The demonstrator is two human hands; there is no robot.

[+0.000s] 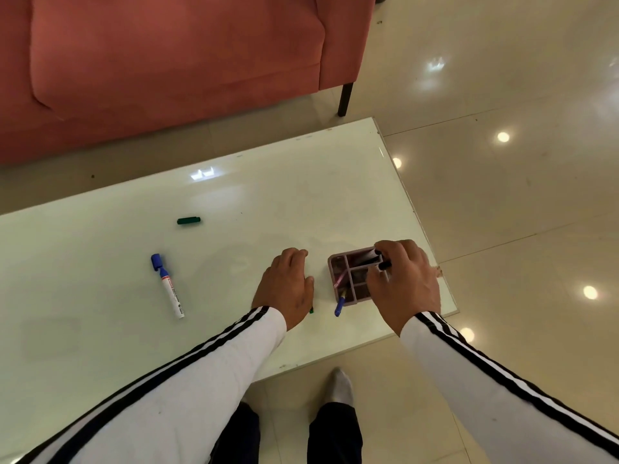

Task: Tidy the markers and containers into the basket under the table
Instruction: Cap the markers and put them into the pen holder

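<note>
Desk (301,202): white, glossy, set on a tiled floor (502,212), with a red sofa (167,61) beyond it at 12 o'clock.

Left hand (288,286): laid knuckles-up on the desk near the middle of the near edge. The fingers are curled over a green marker (311,310), of which only the tip is seen, at the heel of the hand at 5 o'clock. How firmly it is gripped cannot be told.

Right hand (405,279): held over the holder (335,262), with the fingers closed on a black marker (386,264). The marker is pinched above the far right compartment; its lower part is hidden by the fingers.

Holder: a pinkish tray divided into compartments, standing on the desk just beside the left hand at 3 o'clock and close to the desk's right edge. A pink pen (339,280) is seen in a left compartment. A blue pen (340,306) is seen tilted out of the near left compartment, its blue end over the desk at 6 o'clock of the holder.

Blue marker (170,293): lying flat on the desk, well apart from the left hand at 9 o'clock, with its blue cap end turned to 12 o'clock.

Green cap (188,221): lying alone on the desk at 11 o'clock of the left hand, well apart from both markers.
</note>
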